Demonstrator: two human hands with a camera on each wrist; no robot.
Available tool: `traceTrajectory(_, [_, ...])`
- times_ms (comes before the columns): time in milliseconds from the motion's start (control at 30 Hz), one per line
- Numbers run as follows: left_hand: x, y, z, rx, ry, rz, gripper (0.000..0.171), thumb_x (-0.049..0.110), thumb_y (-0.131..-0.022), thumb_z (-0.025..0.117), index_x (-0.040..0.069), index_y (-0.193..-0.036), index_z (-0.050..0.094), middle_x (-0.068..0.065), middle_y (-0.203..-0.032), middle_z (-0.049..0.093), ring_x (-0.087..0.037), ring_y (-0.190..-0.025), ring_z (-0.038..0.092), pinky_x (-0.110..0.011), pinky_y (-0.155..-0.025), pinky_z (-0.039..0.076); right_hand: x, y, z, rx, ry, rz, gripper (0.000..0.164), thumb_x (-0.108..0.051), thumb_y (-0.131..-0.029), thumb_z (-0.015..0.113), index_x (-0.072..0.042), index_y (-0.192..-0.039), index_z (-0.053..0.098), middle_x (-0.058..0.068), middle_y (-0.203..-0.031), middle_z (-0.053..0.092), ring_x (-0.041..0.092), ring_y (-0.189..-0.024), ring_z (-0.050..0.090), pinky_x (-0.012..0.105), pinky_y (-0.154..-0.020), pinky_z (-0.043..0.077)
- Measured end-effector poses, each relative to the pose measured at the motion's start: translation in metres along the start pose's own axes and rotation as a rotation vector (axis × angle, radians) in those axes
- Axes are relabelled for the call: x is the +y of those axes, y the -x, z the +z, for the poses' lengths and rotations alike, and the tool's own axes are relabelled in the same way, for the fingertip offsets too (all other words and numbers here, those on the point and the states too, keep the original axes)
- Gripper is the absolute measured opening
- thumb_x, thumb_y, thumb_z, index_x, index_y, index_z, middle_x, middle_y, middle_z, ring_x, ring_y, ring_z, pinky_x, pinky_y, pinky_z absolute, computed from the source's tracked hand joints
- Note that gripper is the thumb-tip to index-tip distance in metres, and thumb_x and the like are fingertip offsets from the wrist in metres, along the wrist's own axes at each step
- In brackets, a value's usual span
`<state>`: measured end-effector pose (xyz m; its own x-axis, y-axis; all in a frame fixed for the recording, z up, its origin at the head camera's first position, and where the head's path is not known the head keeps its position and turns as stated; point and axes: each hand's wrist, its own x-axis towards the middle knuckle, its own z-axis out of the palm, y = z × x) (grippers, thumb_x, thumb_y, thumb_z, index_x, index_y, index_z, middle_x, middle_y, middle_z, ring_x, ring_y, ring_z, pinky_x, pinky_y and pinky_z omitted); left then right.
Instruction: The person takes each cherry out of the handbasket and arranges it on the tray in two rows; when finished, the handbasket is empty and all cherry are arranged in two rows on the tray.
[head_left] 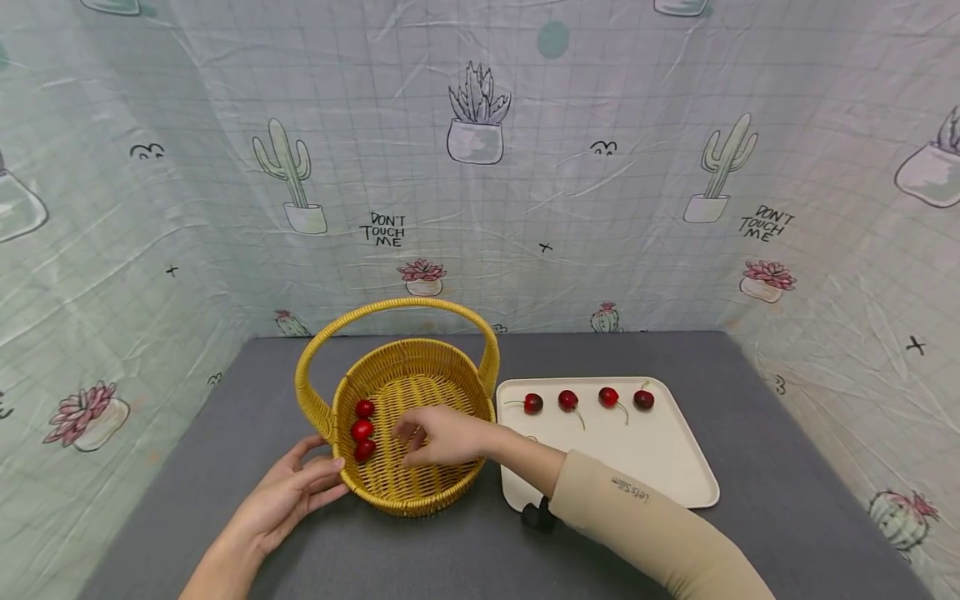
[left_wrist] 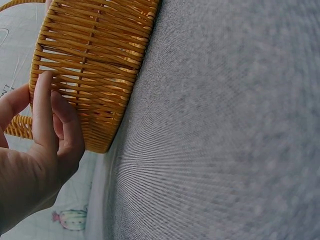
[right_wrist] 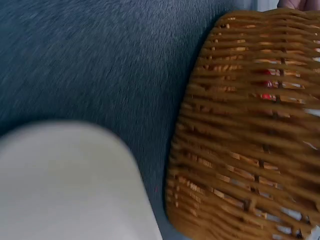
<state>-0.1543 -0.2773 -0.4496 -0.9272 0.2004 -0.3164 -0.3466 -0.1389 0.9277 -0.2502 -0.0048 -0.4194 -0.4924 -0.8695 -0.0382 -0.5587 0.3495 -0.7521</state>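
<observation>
A yellow woven basket [head_left: 408, 505] with a tall arched handle [head_left: 397, 303] stands left of centre on the table. My left hand [head_left: 281, 498] holds its near left rim, thumb at the edge and fingers against the outer wall, as the left wrist view shows at the weave [left_wrist: 95, 65]. Three red cherries [head_left: 362, 430] lie in a row along the basket's left inside. Over the basket floor, my right hand [head_left: 448, 435] hangs with loosely bent fingers; nothing shows between them. In the right wrist view the basket's wall [right_wrist: 235, 130] hides that hand's fingers.
Right of the basket lies a cream tray [head_left: 637, 467]. Several dark red cherries with stems, one a cherry [head_left: 608, 397], form a row along its far side. My right forearm crosses the tray, with a stem [head_left: 532, 438] partly hidden behind it. A patterned curtain [head_left: 480, 208] surrounds the grey table [head_left: 420, 558].
</observation>
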Motion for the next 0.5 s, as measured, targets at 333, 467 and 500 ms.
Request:
traceTrajectory(333, [-0.001, 0.000, 0.000, 0.004, -0.003, -0.008, 0.080, 0.018, -0.107, 0.060, 0.002, -0.158, 0.001, -0.015, -0.130, 0.062, -0.023, -0.118, 0.064, -0.041, -0.098, 0.056, -0.003, -0.020, 0.018, -0.008, 0.012, 0.051, 0.048, -0.019, -0.096, 0.076, -0.003, -0.138, 0.060, 0.008, -0.127, 0.066, 0.001, -0.095, 0.064, 0.015, -0.081, 0.052])
traceTrajectory(467, [-0.001, 0.000, 0.001, 0.008, -0.013, -0.006, 0.081, 0.018, -0.107, 0.060, 0.002, -0.158, 0.000, -0.015, -0.130, 0.062, -0.022, -0.117, 0.064, -0.041, -0.098, 0.056, -0.005, -0.028, 0.024, 0.000, 0.026, 0.060, 0.050, -0.020, -0.096, 0.076, -0.004, -0.140, 0.059, 0.007, -0.128, 0.067, 0.001, -0.094, 0.064, 0.015, -0.083, 0.051])
traceTrajectory(500, [-0.001, 0.000, 0.001, 0.008, -0.015, -0.005, 0.081, 0.018, -0.107, 0.060, 0.002, -0.159, 0.000, -0.015, -0.130, 0.062, -0.022, -0.118, 0.064, -0.041, -0.098, 0.056, -0.005, -0.029, 0.025, 0.000, 0.023, 0.062, 0.052, -0.019, -0.096, 0.076, -0.003, -0.141, 0.058, 0.007, -0.128, 0.066, 0.001, -0.093, 0.064, 0.015, -0.083, 0.051])
